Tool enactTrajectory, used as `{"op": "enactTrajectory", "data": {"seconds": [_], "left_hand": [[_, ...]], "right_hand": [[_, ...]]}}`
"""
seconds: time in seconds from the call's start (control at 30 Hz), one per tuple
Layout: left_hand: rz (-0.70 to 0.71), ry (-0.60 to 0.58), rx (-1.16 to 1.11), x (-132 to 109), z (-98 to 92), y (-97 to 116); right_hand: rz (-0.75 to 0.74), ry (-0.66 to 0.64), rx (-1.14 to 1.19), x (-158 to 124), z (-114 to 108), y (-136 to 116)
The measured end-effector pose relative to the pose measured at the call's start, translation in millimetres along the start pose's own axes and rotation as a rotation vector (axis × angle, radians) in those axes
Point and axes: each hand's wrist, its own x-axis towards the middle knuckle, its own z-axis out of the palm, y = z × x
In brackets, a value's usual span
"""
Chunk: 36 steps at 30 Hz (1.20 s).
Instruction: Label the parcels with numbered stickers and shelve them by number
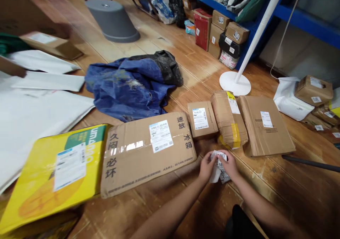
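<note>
A strip of white number labels (219,166), printed with black numbers such as 5003, hangs between my two hands. My left hand (207,166) pinches its left side near the top. The fingers of my right hand (230,164) are closed on the right side of the same strip. Just beyond my hands lie a small cardboard box (191,124) with a shipping label, a taped carton (221,125) with yellow tape, and a flat cardboard box (278,136). Left of them are a long cardboard box (138,164) with black Chinese characters and a yellow box (39,164).
A crumpled blue sack (127,90) lies beyond the boxes, with white mailer bags (47,104) at left. A grey stool (114,22) and a white pole's round base (231,84) stand farther back. Parcels (216,33) are stacked under a blue shelf (305,19). More parcels (315,90) sit at right.
</note>
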Motion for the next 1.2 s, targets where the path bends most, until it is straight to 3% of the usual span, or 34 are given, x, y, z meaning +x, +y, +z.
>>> {"op": "enactTrajectory", "data": {"seconds": [0.17, 0.33, 0.47, 0.57, 0.63, 0.77, 0.9, 0.97, 1.03, 1.13, 1.2], "left_hand": [[0.022, 0.049, 0.048, -2, -5.9, 8], [-0.024, 0.11, 0.096, -15, -25.6, 14], [-0.061, 0.051, 0.15, -36, -48.6, 19], [-0.17, 0.001, 0.237, -44, -63.8, 20], [-0.238, -0.005, 0.296, -46, -72.1, 20], [-0.25, -0.075, 0.403, -53, -87.1, 29], [-0.229, -0.381, 0.6, -82, -109.0, 56], [-0.186, -0.56, 0.746, -102, -126.9, 74], [-0.133, -0.657, 0.842, -124, -150.3, 92], [-0.039, -0.696, 0.87, -153, -190.0, 115], [0.019, -0.633, 0.833, -166, -213.4, 124]], "right_hand": [[0.12, -0.122, 0.136, 18, -5, 1], [0.229, -0.283, 0.233, 17, 4, -5], [0.272, -0.49, 0.252, 12, 14, -9], [0.2, -0.522, 0.198, 13, 22, -7], [0.096, -0.427, 0.121, 20, 30, -4], [-0.091, -0.043, -0.038, 45, 57, 7], [-0.084, 0.173, -0.072, 71, 85, 21], [-0.077, 0.254, -0.086, 79, 91, 24], [-0.074, 0.309, -0.1, 84, 92, 23], [-0.074, 0.355, -0.127, 85, 87, 15], [-0.078, 0.382, -0.156, 84, 84, 8]]}}
